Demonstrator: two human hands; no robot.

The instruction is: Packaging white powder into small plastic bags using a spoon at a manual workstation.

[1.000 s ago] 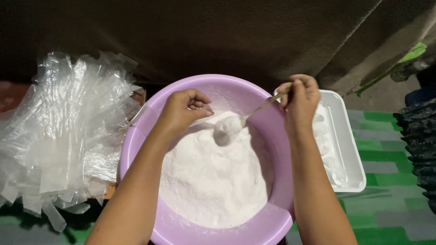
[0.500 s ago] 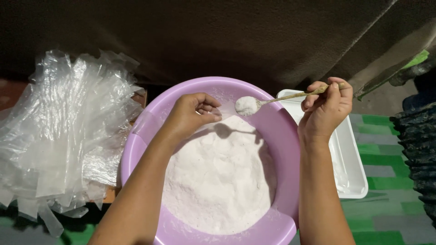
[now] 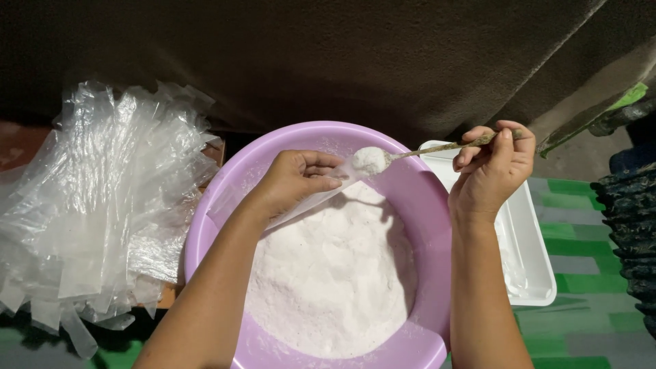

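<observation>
A lilac plastic basin [image 3: 225, 205] sits in front of me, filled with white powder [image 3: 328, 273]. My left hand [image 3: 297, 179] hovers over the basin and pinches a small clear plastic bag [image 3: 307, 205] by its mouth. My right hand [image 3: 493, 167] holds a metal spoon [image 3: 424, 152] by the handle. The spoon's bowl carries a heap of white powder [image 3: 370, 160] right at the bag's mouth, beside my left fingertips.
A big loose pile of clear plastic bags [image 3: 96, 198] lies to the left of the basin. A white rectangular tray [image 3: 536, 260] with some powder sits to the right. Dark cloth hangs behind; a green patterned mat [image 3: 588, 321] covers the floor at right.
The spoon went from dipping into the powder to lifting a heap up, and now its bowl has moved left to the bag's mouth at my left hand.
</observation>
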